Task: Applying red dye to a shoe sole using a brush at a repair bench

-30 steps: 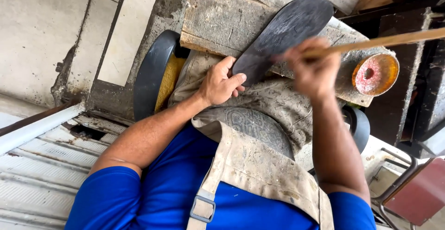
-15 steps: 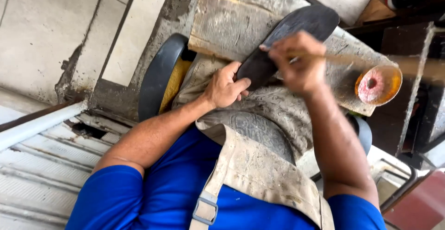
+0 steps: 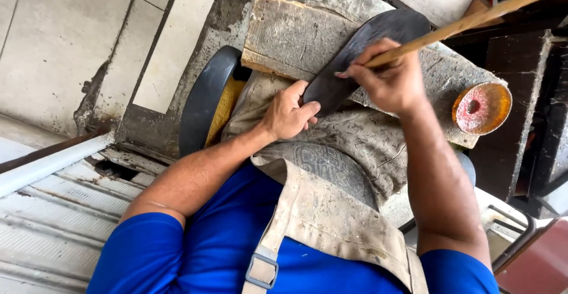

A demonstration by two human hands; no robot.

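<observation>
A dark shoe sole [image 3: 378,39] lies on a worn wooden board [image 3: 296,36] across my lap. My left hand [image 3: 290,113] presses on the sole's near end, fingers resting along its edge. My right hand [image 3: 387,78] grips a long wooden brush handle [image 3: 473,18], with its tip down on the middle of the sole. The handle sticks out toward the upper right. A stained apron [image 3: 331,211] covers my lap and chest over a blue shirt.
A round orange tin with red glue [image 3: 480,107] sits on the board at the right. A black and yellow stool edge [image 3: 207,101] shows at the left. Tiled floor [image 3: 53,45] is at the upper left, a corrugated metal shutter [image 3: 53,223] at the lower left.
My right hand moved the brush from near the glue tin back over the sole. The left hand stayed on the sole's end.
</observation>
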